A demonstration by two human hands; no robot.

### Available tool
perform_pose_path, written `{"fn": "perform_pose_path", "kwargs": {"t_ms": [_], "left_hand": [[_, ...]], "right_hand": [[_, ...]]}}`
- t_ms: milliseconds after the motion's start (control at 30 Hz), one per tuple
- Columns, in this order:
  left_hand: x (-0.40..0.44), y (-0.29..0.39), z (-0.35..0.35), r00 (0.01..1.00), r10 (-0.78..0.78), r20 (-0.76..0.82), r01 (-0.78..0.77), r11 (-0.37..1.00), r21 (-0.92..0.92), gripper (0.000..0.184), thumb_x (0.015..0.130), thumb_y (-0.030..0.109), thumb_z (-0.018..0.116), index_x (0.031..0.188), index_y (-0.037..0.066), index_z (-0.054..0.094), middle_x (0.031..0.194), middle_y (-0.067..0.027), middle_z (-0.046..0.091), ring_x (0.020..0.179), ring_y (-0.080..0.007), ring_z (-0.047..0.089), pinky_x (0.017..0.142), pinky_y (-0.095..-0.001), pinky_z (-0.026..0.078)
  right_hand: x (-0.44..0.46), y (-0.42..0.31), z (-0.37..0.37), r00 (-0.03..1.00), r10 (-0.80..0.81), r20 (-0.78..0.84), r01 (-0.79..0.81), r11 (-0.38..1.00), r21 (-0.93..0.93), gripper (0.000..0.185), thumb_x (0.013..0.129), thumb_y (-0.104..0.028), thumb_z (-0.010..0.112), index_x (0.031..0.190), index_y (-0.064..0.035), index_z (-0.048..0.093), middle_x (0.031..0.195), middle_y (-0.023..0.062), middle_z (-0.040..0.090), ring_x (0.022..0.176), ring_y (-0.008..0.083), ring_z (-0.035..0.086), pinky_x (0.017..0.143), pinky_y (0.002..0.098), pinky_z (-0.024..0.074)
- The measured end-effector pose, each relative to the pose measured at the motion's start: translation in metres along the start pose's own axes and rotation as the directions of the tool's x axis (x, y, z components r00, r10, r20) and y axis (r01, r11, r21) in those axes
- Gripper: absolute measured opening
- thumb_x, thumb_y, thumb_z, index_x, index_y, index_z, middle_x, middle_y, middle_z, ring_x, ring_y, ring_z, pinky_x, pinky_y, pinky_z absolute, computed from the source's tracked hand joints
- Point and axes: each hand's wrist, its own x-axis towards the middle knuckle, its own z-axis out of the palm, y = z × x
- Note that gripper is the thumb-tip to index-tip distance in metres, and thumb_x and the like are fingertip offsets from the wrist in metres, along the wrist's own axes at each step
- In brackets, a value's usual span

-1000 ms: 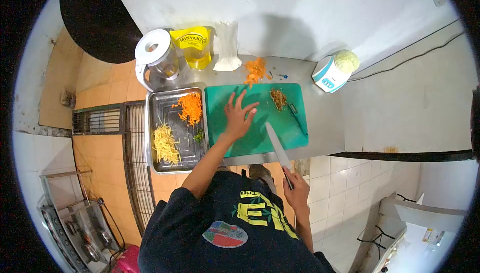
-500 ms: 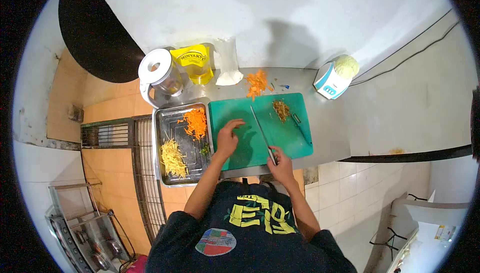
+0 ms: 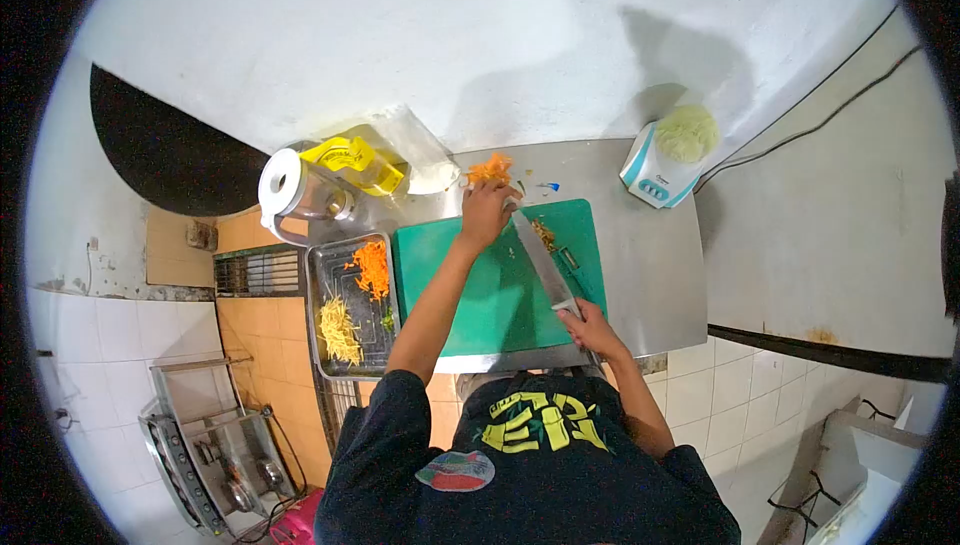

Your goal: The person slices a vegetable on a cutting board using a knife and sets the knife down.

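My right hand (image 3: 590, 327) is wrapped around the handle of a kitchen knife (image 3: 543, 263). Its broad blade slants up and left over the green cutting board (image 3: 445, 285). At the blade's far end is my left hand (image 3: 487, 213), its fingers drawn together close to the tip; whether they pinch the blade or some small thing is unclear. Just beyond those fingers lies a pile of orange peelings (image 3: 490, 167). Brownish chopped bits (image 3: 543, 235) sit on the board, partly behind the blade. Beside them is a peeler (image 3: 570, 258), with a green handle.
Left of the board, a metal tray (image 3: 392, 347) holds carrot strips (image 3: 371, 270), pale yellow strips (image 3: 339, 333) and a little green. Behind stand a lidded jug (image 3: 283, 185), a yellow oil pouch (image 3: 362, 165) and a clear bag (image 3: 432, 177). A cabbage (image 3: 687, 133) rests on a white-and-blue appliance (image 3: 650, 173).
My left hand has moved from over the board's left part forward to the knife tip. The knife has turned, showing its blade's flat side. The whole view has shifted and tilted.
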Motion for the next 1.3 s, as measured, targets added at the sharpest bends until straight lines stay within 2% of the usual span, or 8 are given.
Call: {"fn": "perform_pose_path", "kwargs": {"t_ms": [133,233,333,433,533,700,900,1300], "left_hand": [[0.029,0.007,0.019,0.959,0.039,0.280,-0.105,0.969,0.222,0.017,0.083,0.028,0.075,0.100,0.026,0.074,0.112,0.0013,0.063,0.117,-0.0252,0.055,0.094,-0.0498,0.045],[0.035,0.010,0.026,0.945,0.042,0.325,-0.145,0.943,0.298,0.018,0.085,0.027,0.072,0.102,0.020,0.072,0.114,-0.0003,0.062,0.118,-0.0264,0.054,0.095,-0.0509,0.044],[0.039,0.007,0.022,0.906,0.266,0.330,-0.386,0.841,0.380,0.020,0.087,0.024,0.068,0.104,0.013,0.070,0.117,-0.0031,0.061,0.117,-0.0278,0.053,0.094,-0.0515,0.043],[0.033,0.008,0.017,0.961,0.119,0.251,-0.215,0.891,0.401,0.017,0.089,0.019,0.065,0.101,0.008,0.069,0.114,-0.0072,0.063,0.113,-0.0310,0.054,0.093,-0.0508,0.042],[-0.001,0.014,-0.001,0.995,0.004,-0.099,0.026,0.954,0.299,0.013,0.090,0.018,0.065,0.099,0.010,0.068,0.109,-0.0102,0.065,0.110,-0.0340,0.055,0.091,-0.0491,0.042],[-0.103,0.039,-0.034,0.981,-0.190,0.050,0.174,0.957,0.231,0.014,0.092,0.023,0.066,0.095,0.010,0.067,0.099,-0.0072,0.068,0.103,-0.0323,0.058,0.087,-0.0492,0.042],[-0.151,0.023,-0.035,0.968,-0.248,0.027,0.245,0.966,0.082,0.011,0.089,0.025,0.072,0.089,0.015,0.069,0.093,0.0001,0.067,0.097,-0.0264,0.059,0.084,-0.0467,0.043],[-0.161,0.020,-0.023,0.945,-0.276,-0.176,0.267,0.961,-0.075,0.013,0.080,0.024,0.079,0.089,0.017,0.073,0.092,0.0012,0.066,0.096,-0.0245,0.058,0.084,-0.0427,0.040]], "right_hand": [[-0.014,0.013,-0.035,0.998,0.011,-0.059,-0.011,1.000,-0.003,0.029,0.101,-0.029,0.065,0.113,-0.0032,0.059,0.068,-0.0041,0.046,0.052,0.0060,0.041,0.045,0.0252,0.0355],[-0.020,0.012,-0.048,0.999,0.025,-0.035,-0.023,0.999,0.035,0.030,0.102,-0.029,0.064,0.113,-0.0024,0.059,0.068,-0.0038,0.046,0.051,0.0063,0.042,0.045,0.0255,0.0353],[-0.023,0.010,-0.053,0.999,0.037,0.016,-0.038,0.998,0.056,0.033,0.103,-0.033,0.060,0.116,-0.0028,0.060,0.070,-0.0020,0.049,0.053,0.0082,0.045,0.047,0.0271,0.0379],[-0.010,0.025,-0.050,1.000,0.015,0.022,-0.016,0.999,0.050,0.041,0.103,-0.039,0.057,0.122,-0.0037,0.062,0.073,0.0008,0.055,0.056,0.0117,0.050,0.052,0.0307,0.0431],[-0.003,0.021,-0.033,1.000,-0.023,-0.021,0.024,1.000,0.007,0.039,0.105,-0.039,0.053,0.117,-0.0025,0.062,0.070,0.0016,0.056,0.056,0.0131,0.053,0.053,0.0334,0.0447],[-0.005,-0.011,-0.012,1.000,-0.007,-0.024,0.002,0.980,-0.197,0.038,0.105,-0.037,0.053,0.109,0.0006,0.061,0.074,0.0146,0.066,0.069,0.0281,0.067,0.062,0.0443,0.0503],[0.014,0.007,0.037,0.951,-0.295,-0.094,0.183,0.781,-0.597,0.034,0.102,-0.031,0.055,0.103,0.0026,0.058,0.088,0.0304,0.066,0.082,0.0514,0.063,0.073,0.0597,0.0480],[0.013,0.023,0.105,0.929,-0.269,-0.254,-0.047,0.595,-0.802,0.035,0.102,-0.035,0.055,0.107,-0.0008,0.058,0.085,0.0328,0.065,0.079,0.0510,0.066,0.070,0.0608,0.0517]]}}
